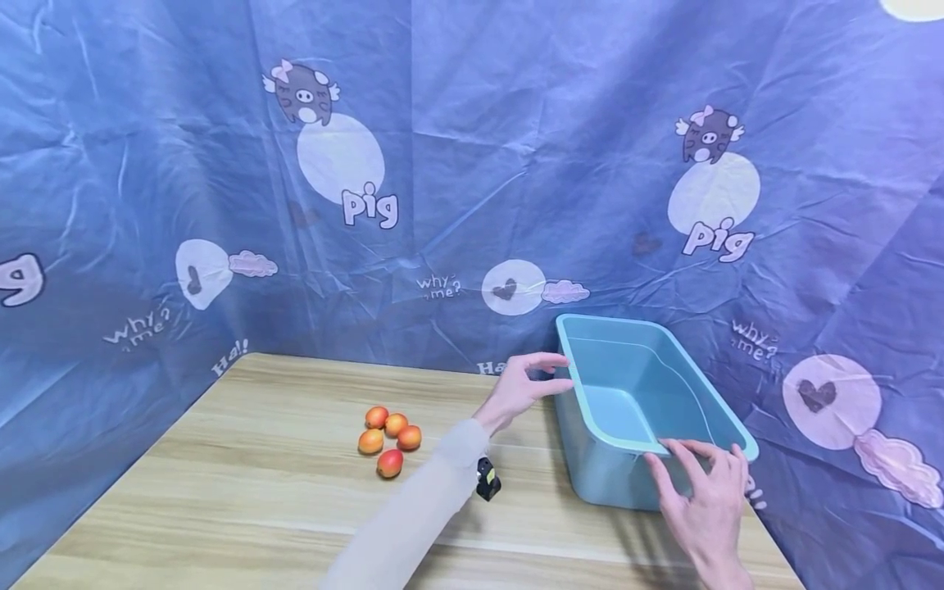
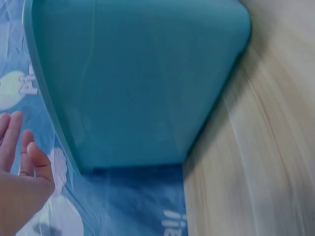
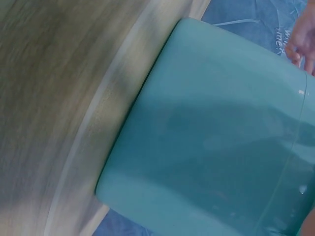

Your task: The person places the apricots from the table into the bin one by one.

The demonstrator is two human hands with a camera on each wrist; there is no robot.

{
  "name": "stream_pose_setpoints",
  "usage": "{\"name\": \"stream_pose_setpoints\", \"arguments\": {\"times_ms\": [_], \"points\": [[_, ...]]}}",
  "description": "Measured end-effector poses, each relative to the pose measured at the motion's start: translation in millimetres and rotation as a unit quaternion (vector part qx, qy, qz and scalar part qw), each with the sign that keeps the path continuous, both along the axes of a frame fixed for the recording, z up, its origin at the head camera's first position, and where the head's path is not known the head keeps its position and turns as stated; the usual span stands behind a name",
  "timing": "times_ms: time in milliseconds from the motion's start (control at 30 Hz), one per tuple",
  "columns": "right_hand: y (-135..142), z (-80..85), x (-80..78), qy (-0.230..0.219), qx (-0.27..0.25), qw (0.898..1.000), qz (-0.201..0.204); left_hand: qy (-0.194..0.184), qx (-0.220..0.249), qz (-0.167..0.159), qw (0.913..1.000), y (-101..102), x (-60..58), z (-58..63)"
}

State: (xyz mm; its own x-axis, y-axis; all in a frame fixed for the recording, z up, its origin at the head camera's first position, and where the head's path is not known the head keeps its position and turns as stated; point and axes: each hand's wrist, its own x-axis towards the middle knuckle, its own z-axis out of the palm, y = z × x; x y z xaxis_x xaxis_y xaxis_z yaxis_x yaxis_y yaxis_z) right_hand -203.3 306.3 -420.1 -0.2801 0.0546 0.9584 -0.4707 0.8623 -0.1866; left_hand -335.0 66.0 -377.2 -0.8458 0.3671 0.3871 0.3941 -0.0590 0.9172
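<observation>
A blue-green plastic bin (image 1: 612, 467), open at the top, stands at the right of the wooden table. At its left rim is my left hand (image 1: 519, 389), thumb and fingers extended and apart; the left wrist view shows that hand (image 2: 24, 172) beside the bin (image 2: 142, 88) with nothing held. My right hand (image 1: 704, 500) is at the near rim, its fingers loosely bent and fingertips at the edge without a visible grip. Only a sliver of it shows in the right wrist view, where the bin's wall (image 3: 206, 128) fills most of the picture.
Several small orange-red oval fruits (image 1: 371, 442) lie grouped on the wooden table (image 1: 221, 492), left of my left forearm. A small black device (image 1: 487, 479) is at my left wrist. A blue printed cloth (image 1: 442, 147) hangs behind and around the table.
</observation>
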Motion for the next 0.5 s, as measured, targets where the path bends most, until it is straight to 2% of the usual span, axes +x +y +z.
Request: {"name": "stream_pose_setpoints", "arguments": {"times_ms": [167, 333, 400, 500], "points": [[2.6, -0.5, 0.7, -0.003, 0.003, 1.000, 0.001, -0.002, 0.002, 0.028, 0.9996, -20.1, -6.7, -9.1], [5.9, -1.2, 1.4, -0.006, 0.004, 1.000, -0.001, -0.004, 0.007, 0.027, 0.9996, -36.3, -10.8, -14.7], [6.5, -1.8, 1.0, -0.008, 0.006, 1.000, 0.000, -0.002, 0.000, 0.025, 0.9997, -44.6, -6.8, -10.8], [6.3, -3.0, 0.5, -0.011, 0.006, 1.000, 0.001, -0.005, 0.003, 0.027, 0.9996, -55.3, -8.2, -14.4]]}}
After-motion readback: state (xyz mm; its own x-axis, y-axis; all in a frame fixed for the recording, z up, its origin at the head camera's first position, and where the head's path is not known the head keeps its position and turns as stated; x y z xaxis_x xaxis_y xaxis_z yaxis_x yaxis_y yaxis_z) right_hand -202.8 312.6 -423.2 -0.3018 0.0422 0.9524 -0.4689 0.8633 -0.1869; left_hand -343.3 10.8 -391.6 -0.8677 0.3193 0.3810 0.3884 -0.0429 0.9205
